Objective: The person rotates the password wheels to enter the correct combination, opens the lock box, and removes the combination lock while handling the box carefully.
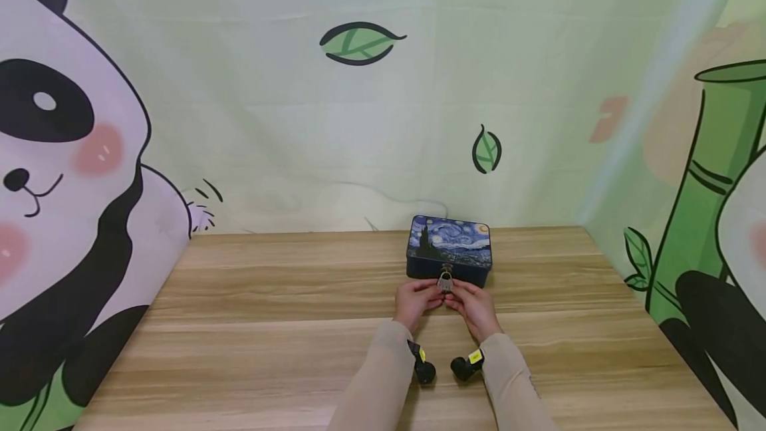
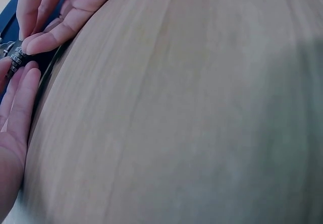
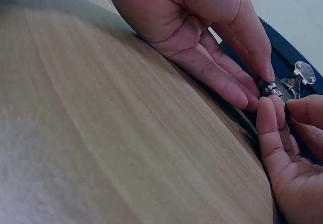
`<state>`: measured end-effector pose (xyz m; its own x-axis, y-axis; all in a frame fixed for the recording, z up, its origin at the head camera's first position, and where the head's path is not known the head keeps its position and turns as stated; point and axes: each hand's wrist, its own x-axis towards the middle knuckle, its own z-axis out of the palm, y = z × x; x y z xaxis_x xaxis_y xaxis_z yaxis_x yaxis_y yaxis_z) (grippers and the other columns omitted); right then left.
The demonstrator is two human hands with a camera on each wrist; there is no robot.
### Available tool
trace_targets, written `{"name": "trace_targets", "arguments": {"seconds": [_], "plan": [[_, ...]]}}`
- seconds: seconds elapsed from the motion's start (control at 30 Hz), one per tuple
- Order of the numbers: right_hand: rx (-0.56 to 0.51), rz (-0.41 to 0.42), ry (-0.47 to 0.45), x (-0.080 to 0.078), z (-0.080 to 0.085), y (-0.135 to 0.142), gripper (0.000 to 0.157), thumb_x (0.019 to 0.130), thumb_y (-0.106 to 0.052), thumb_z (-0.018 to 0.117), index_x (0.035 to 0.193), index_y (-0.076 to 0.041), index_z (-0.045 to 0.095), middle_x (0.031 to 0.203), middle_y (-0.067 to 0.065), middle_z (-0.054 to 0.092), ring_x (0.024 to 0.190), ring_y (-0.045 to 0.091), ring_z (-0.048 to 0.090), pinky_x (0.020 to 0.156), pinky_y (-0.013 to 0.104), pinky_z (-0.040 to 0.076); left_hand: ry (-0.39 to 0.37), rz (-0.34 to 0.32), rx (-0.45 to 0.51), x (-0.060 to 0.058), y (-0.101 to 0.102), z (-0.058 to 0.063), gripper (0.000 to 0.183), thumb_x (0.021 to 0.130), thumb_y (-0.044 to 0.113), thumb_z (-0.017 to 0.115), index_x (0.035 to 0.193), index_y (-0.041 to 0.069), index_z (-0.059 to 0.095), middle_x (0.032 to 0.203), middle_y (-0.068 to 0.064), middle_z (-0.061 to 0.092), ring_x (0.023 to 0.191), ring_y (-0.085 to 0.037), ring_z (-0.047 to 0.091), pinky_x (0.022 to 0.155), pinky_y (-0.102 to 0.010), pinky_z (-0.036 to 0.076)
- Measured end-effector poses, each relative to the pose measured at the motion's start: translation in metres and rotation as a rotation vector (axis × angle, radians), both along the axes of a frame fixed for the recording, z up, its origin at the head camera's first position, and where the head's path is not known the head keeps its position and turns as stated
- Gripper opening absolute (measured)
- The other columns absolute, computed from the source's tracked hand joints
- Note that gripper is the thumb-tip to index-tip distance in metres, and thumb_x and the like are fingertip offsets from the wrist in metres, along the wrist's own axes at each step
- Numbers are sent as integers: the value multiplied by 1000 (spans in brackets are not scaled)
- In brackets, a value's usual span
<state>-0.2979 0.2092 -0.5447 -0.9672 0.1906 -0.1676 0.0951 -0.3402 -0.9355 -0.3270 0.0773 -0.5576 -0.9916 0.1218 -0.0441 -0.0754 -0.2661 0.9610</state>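
1. A small grey metal combination padlock [image 1: 445, 283] with rows of number dials is held at the front of a dark blue rectangular tin box [image 1: 449, 243], just below a silver metal clasp [image 1: 447, 267].
2. The padlock's shackle is seen at the clasp; whether it is latched cannot be told.
3. The padlock is pinched by the left hand [image 1: 414, 304] from the left side, with the thumb and fingertips brought close around its body.
4. The padlock is likewise pinched by the right hand [image 1: 477, 306] from the right side, so that it is gripped between both hands; its dials are partly covered by fingertips in the wrist views.
5. The box's lid is down and is printed with a swirling blue night-sky painting and a dark tree shape.
6. The box is set slightly turned near the far edge of a light brown wood-grain bench [image 1: 269, 291].
7. Both forearms are covered by beige sleeves [image 1: 383, 364], and a black camera with a yellow label is worn at each wrist.
8. The bench is backed by a pale green backdrop [image 1: 257, 105] printed with pandas, leaves and bamboo.
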Motion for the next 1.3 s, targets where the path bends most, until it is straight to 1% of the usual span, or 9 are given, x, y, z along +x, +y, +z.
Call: {"name": "trace_targets", "arguments": {"seconds": [0.2, 0.33, 0.4, 0.43, 0.6, 0.67, 0.9, 1.07, 1.3], "plan": [[13, 4, -24, -1, 1, 1, 39, 100, 6, 50, 136, 19, 45, 91, 5, 65, 72, 10, 64, 67, 20, 58, -16, -3, 16, 2, -1, 4, 20, 92, -6, 65, 109, -17, 67, 99, -29, 70, 76, -22, 71, 74, -37, 62], [17, 2, -32, -1, 0, 1, 39, 100, 6, 50, 136, 19, 45, 91, 6, 64, 71, 9, 64, 67, 20, 58, -30, -12, 26, 6, -4, 12, 22, 96, -4, 59, 109, -20, 65, 97, -32, 69, 80, -28, 72, 78, -41, 61], [13, 1, -34, -1, 0, 1, 39, 100, 6, 50, 136, 19, 45, 90, 6, 64, 71, 9, 64, 66, 20, 58, -36, -21, 30, 9, -5, 17, 22, 96, -5, 58, 110, -21, 64, 98, -33, 69, 81, -27, 71, 80, -43, 60], [10, -1, -35, -2, 0, 1, 39, 100, 6, 50, 136, 19, 45, 89, 6, 64, 70, 9, 64, 66, 20, 58, -36, -24, 35, 9, -6, 17, 22, 96, -4, 58, 110, -21, 65, 99, -32, 69, 80, -25, 71, 80, -41, 60], [8, 0, -26, -2, -1, 1, 39, 100, 6, 50, 136, 20, 45, 86, 5, 64, 68, 9, 64, 65, 20, 58, -6, -27, 27, 4, -5, 5, 22, 94, -6, 62, 110, -19, 66, 103, -29, 69, 81, -18, 70, 79, -36, 61], [6, -2, -20, -1, -2, 0, 39, 99, 7, 51, 135, 21, 45, 85, 5, 65, 68, 9, 64, 65, 20, 58, 5, -24, 16, 2, -4, 1, 22, 91, -8, 65, 110, -18, 66, 105, -29, 69, 81, -18, 70, 78, -35, 61], [-5, 1, -2, -2, -4, 0, 39, 98, 8, 51, 134, 22, 45, 84, 4, 65, 68, 9, 64, 64, 21, 58, 17, -9, -13, 5, -6, 2, 25, 85, -15, 67, 109, -18, 67, 101, -28, 70, 76, -14, 68, 76, -30, 61], [-6, 0, 0, -3, -6, 0, 38, 98, 9, 51, 133, 22, 45, 83, 5, 65, 68, 10, 64, 64, 21, 58, 13, 3, -10, 4, -5, 2, 24, 84, -16, 68, 108, -18, 68, 99, -26, 71, 75, -13, 68, 75, -29, 61], [-9, -2, 10, -4, -6, 1, 38, 98, 8, 52, 133, 23, 45, 83, 5, 65, 68, 10, 63, 64, 21, 58, 14, 6, -5, 3, -4, 2, 24, 85, -15, 68, 109, -18, 68, 102, -28, 70, 76, -15, 69, 75, -30, 61]]}}
